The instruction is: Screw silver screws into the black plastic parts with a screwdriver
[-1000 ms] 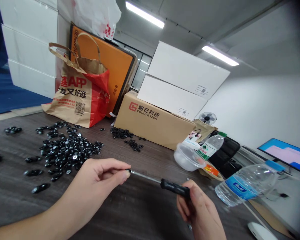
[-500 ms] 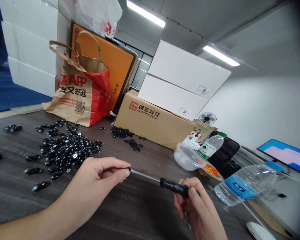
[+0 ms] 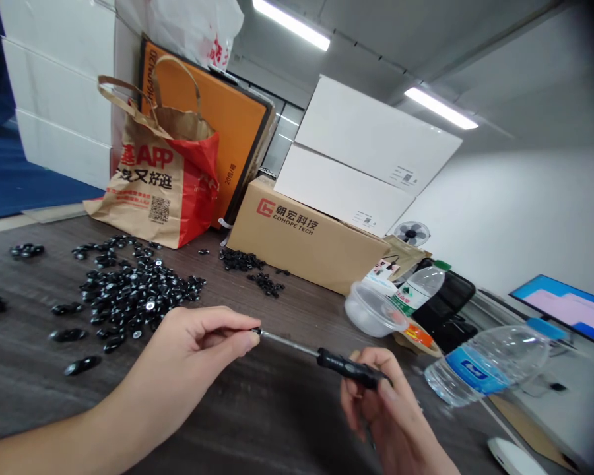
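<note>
My left hand (image 3: 202, 356) pinches a small black part (image 3: 257, 330) between thumb and forefinger; most of it is hidden by the fingertips. A screwdriver (image 3: 349, 369) with a black handle and a thin metal shaft reaches from my right hand (image 3: 389, 402) to that part, its tip meeting it. My right fingers and thumb close around the back of the handle. Left of my left hand lies a heap of small shiny black parts (image 3: 133, 290), some showing silvery round centres. Two smaller piles of black pieces (image 3: 240, 259) rest in front of the cardboard box.
Behind stand a paper bag (image 3: 151, 178), an orange box (image 3: 228, 132), a cardboard box (image 3: 301, 241) and white boxes (image 3: 371, 132). To the right are a plastic tub (image 3: 371, 313), a green-capped bottle (image 3: 420, 287), a blue-capped water bottle (image 3: 485, 366) and a white mouse (image 3: 515, 456).
My right hand's fingers and thumb have shifted on the screwdriver handle, the thumb now nearer its rear end. My left hand holds the small part in nearly the same place.
</note>
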`<control>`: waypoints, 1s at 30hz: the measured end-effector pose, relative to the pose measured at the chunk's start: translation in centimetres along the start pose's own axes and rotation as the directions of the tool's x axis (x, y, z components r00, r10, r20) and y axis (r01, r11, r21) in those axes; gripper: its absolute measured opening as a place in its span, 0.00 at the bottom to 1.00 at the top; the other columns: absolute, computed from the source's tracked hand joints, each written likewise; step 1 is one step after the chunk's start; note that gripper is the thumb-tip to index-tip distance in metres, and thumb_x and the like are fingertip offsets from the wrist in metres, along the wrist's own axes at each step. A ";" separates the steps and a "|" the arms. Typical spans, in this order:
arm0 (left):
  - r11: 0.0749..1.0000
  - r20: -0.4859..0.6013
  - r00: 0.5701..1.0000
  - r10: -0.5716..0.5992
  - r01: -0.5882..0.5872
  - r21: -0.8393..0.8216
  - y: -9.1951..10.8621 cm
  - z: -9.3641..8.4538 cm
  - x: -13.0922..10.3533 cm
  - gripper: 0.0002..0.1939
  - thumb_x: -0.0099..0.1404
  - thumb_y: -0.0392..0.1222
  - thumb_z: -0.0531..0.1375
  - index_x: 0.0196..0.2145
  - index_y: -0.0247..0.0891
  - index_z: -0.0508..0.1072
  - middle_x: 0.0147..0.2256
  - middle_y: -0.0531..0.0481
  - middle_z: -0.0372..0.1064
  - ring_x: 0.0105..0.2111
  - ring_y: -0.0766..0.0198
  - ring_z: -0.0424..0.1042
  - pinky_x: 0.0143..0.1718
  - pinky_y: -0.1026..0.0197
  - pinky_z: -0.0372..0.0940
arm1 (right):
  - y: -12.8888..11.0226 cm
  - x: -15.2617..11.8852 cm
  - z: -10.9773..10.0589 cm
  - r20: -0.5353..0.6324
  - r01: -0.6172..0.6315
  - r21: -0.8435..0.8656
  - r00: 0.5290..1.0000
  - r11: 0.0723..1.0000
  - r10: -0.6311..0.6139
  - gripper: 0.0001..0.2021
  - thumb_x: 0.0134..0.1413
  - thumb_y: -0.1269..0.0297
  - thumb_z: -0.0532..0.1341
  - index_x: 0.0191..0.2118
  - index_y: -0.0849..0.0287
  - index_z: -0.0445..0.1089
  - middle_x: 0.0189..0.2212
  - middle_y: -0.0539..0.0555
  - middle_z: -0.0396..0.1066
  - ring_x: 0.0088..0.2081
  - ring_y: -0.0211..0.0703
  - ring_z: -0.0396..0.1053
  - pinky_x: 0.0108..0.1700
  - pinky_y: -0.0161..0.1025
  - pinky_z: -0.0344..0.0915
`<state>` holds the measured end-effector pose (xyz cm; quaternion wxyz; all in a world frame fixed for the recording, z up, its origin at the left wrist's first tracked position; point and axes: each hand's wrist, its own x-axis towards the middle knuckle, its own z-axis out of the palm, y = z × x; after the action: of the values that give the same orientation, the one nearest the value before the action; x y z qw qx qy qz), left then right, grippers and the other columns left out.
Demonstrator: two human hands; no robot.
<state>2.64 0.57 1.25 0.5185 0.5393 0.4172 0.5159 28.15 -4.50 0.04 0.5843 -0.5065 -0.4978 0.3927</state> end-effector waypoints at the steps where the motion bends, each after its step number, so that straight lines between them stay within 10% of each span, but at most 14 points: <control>1: 1.000 0.003 1.000 0.010 -0.010 0.010 0.0 0.0 0.0 0.04 0.55 0.40 0.68 0.29 0.45 0.85 0.28 0.53 0.82 0.30 0.61 0.78 0.32 0.67 0.71 | 0.0 0.0 0.0 -0.007 0.000 0.017 1.000 1.000 0.000 0.15 0.56 0.45 0.63 0.33 0.52 0.67 0.23 0.47 0.66 0.20 0.38 0.61 0.20 0.31 0.55; 30: 0.986 0.040 0.991 0.131 -0.134 0.095 -0.4 -0.3 -0.2 0.06 0.59 0.42 0.66 0.31 0.45 0.85 0.31 0.51 0.81 0.32 0.59 0.76 0.31 0.64 0.69 | -0.4 -0.1 0.2 -0.031 0.011 -0.020 0.999 1.000 -0.012 0.19 0.58 0.44 0.62 0.27 0.55 0.65 0.20 0.47 0.61 0.18 0.37 0.57 0.20 0.31 0.52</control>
<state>2.40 0.49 0.84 0.4630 0.5991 0.3966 0.5191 27.96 -4.63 0.43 0.5890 -0.5156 -0.4955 0.3765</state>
